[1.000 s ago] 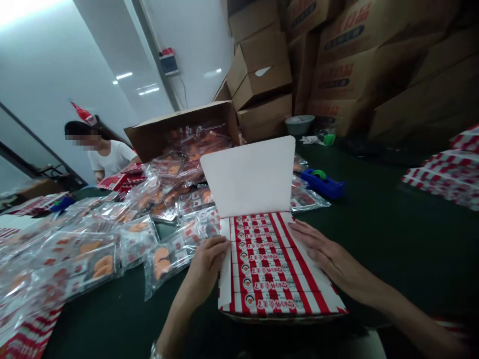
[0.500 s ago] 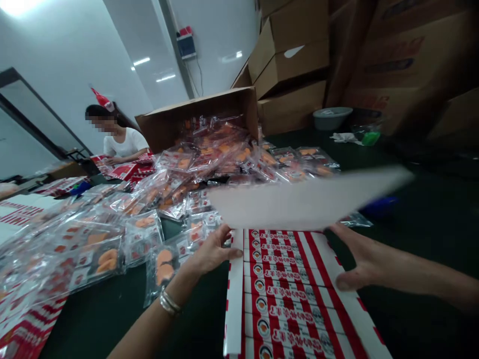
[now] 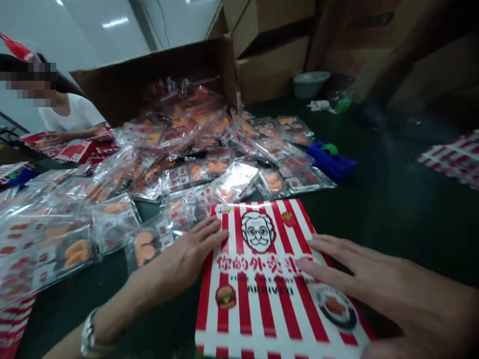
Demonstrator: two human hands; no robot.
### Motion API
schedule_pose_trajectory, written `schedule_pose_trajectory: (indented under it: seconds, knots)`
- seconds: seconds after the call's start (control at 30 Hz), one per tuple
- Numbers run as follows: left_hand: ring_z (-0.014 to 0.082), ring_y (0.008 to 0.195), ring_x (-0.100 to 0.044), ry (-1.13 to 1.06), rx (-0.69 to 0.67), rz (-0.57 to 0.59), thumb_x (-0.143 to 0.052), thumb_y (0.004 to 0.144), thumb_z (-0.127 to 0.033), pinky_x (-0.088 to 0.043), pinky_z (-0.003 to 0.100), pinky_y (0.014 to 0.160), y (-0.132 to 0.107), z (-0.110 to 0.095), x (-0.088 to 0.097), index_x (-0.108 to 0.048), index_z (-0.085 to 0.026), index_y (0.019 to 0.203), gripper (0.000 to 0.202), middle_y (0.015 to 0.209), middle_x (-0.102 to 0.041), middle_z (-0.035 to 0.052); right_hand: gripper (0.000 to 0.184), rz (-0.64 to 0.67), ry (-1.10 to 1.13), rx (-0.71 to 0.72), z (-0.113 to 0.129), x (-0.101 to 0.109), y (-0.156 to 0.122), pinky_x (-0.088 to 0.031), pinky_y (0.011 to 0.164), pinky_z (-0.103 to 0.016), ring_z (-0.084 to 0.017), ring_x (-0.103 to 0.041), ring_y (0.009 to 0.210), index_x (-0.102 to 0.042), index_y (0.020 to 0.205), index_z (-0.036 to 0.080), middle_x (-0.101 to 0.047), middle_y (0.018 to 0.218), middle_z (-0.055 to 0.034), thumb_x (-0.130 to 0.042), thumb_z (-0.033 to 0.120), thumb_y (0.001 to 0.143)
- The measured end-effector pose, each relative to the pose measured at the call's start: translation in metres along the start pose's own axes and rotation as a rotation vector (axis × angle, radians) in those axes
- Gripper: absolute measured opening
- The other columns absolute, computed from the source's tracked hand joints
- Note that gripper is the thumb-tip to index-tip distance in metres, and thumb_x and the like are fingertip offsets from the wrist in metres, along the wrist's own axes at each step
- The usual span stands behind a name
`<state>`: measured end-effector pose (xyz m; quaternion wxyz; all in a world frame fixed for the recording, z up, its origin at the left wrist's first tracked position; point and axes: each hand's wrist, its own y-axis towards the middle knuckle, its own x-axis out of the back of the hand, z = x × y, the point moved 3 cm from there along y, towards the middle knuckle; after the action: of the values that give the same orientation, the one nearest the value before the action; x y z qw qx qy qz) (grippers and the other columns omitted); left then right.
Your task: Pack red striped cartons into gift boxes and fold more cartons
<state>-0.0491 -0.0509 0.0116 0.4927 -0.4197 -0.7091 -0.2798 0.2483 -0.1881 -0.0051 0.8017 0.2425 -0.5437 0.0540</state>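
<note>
A red-and-white striped cardboard box (image 3: 258,311) lies in front of me with its lid down, printed with a bearded face, a burger, fries and lettering. My left hand (image 3: 183,257) rests along its left edge, fingers stretched out with the tips on the lid. On the other side, my right hand (image 3: 359,271) lies over the right edge, its fingers extended across the printed top and slightly blurred. Neither hand is wrapped around anything. Beyond the box and to its left are clear plastic packets (image 3: 145,244) holding orange nugget-shaped pieces.
A large open carton (image 3: 149,75) spills a heap of packets onto the dark table. A blue tape dispenser (image 3: 331,159) stands right of the heap, with a grey bowl (image 3: 310,86) farther back. At the left, a person (image 3: 71,112) handles striped packaging. Stacked cartons (image 3: 271,75) rise behind.
The box lid, raised before over rows of small striped boxes, is now down and covers them. Both hands have moved onto the lid. The view has shifted to the right and down.
</note>
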Motion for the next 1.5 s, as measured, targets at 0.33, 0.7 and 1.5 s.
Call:
schedule_pose_trajectory:
  seconds: [0.33,0.7,1.5]
  knots:
    - [0.0205,0.107,-0.063,0.155,-0.096,0.307,-0.036,0.090,-0.037,-0.051,0.041,0.087,0.011,-0.041,0.042,-0.057,-0.008,0.120,0.046,0.120,-0.065,0.0092,0.057,0.066,-0.590,0.044,0.081,-0.042,0.002,-0.056,0.073,-0.049,-0.042,-0.055,0.112,-0.057,0.124,0.006,-0.056,0.124,-0.0300,-0.068,0.035,0.076]
    - [0.0394,0.120,-0.051,0.301,-0.053,0.024,-0.071,0.068,-0.050,-0.034,0.053,0.104,-0.034,-0.103,-0.026,-0.041,-0.014,0.139,0.085,0.128,-0.057,0.0196,0.039,0.001,-0.648,-0.008,0.092,-0.048,-0.001,-0.050,0.078,-0.048,-0.037,-0.053,0.116,-0.056,0.123,-0.001,-0.057,0.126,-0.0263,-0.040,0.006,0.088]
    - [0.0276,0.125,-0.050,0.347,-0.024,-0.447,-0.041,0.095,-0.022,-0.039,0.045,0.101,-0.017,-0.077,-0.072,-0.054,-0.020,0.128,0.035,0.134,-0.057,0.0094,0.030,-0.356,-0.387,0.082,0.061,-0.064,0.003,-0.044,0.097,-0.052,-0.033,-0.053,0.120,-0.059,0.121,0.011,-0.061,0.124,-0.0177,-0.049,0.023,0.095]
